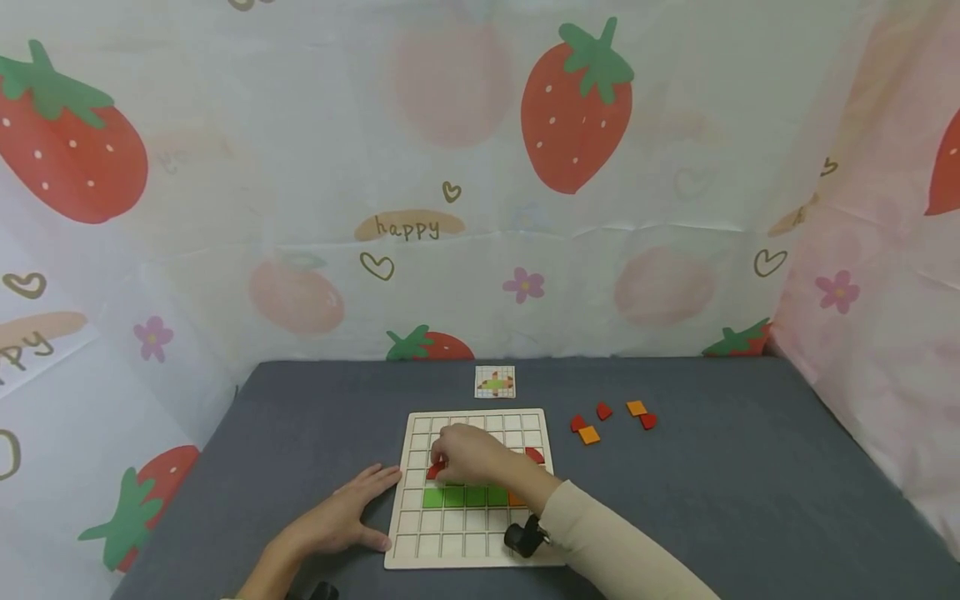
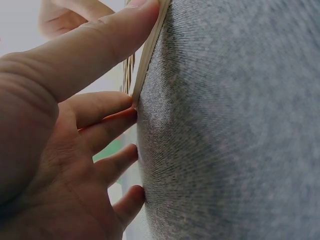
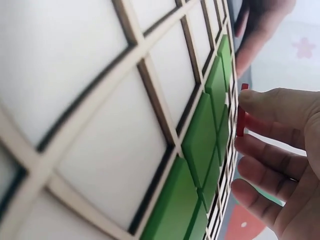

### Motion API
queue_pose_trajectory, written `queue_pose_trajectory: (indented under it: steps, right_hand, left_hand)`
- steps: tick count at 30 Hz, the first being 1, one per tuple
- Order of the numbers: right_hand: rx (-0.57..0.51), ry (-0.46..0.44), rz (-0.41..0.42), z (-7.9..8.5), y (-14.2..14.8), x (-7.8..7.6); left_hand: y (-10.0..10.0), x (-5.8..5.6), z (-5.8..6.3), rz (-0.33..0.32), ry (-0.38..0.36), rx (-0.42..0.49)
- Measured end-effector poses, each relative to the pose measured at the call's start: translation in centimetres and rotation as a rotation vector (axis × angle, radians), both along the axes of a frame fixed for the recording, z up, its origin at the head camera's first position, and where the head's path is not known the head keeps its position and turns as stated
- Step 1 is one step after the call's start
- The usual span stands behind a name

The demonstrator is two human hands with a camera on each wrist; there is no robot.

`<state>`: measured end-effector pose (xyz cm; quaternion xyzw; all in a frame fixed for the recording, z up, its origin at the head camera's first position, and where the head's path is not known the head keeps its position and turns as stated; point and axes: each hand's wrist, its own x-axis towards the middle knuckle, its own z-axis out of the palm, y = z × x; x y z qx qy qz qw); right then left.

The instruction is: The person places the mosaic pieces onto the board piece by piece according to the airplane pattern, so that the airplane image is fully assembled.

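A wooden grid board (image 1: 426, 547) lies on the dark table. Its lower middle holds a row of green square tiles (image 1: 453, 497), ending in an orange tile (image 1: 517, 499) at the right, with a red tile (image 1: 534, 455) higher up. My right hand (image 1: 472, 457) is over the board's left-middle cells and pinches a red tile (image 3: 242, 111) on edge between thumb and finger, just off the grid. The palm and forearm hide part of the board. My left hand (image 1: 337, 512) rests at the board's left edge, fingers spread, thumb and fingertips touching the rim (image 2: 145, 60).
Behind the board lies a small pattern card (image 1: 495, 382) with a coloured grid picture. To the right are loose red tiles (image 1: 604, 411) and orange tiles (image 1: 589, 435). A strawberry-print cloth (image 1: 480, 292) hangs behind the table.
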<state>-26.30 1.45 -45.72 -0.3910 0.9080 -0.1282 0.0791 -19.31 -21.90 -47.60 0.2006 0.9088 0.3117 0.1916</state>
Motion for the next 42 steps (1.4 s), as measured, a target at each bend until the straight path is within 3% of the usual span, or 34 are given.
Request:
queue_pose_trajectory:
  steps: [25,42]
  right_hand:
    - [0.041,0.059,0.025,-0.7,-0.6,0.2]
    - [-0.008,0.012,0.004,-0.1,0.7,0.2]
  left_hand:
    - [0.0,0.3,-0.1,0.01,0.019,0.007]
    - [0.1,0.2,0.0,-0.002,0.042,0.012]
